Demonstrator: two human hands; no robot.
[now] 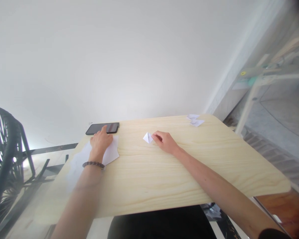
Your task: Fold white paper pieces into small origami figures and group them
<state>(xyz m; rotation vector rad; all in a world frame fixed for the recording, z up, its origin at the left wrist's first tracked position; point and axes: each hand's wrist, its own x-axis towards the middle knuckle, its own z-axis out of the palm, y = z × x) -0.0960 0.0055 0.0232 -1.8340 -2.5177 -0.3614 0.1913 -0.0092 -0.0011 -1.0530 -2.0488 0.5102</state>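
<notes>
My left hand (100, 140) reaches to a dark smartphone (94, 128) at the table's far left, one finger stretched onto its screen. White paper sheets (111, 151) lie beneath that hand and forearm, and a dark beaded bracelet circles the wrist. Near the middle of the table, my right hand (163, 140) pinches the right corner of a small folded white paper (147, 137) between thumb and fingers. The folded piece looks pointed, with a crease down its centre.
Two folded white paper pieces (196, 122) lie at the far right of the pale wooden table (144, 186). A white wall (139, 59) rises behind it. A dark woven chair (7, 159) stands at the left, and a white metal frame (249, 103) at the right.
</notes>
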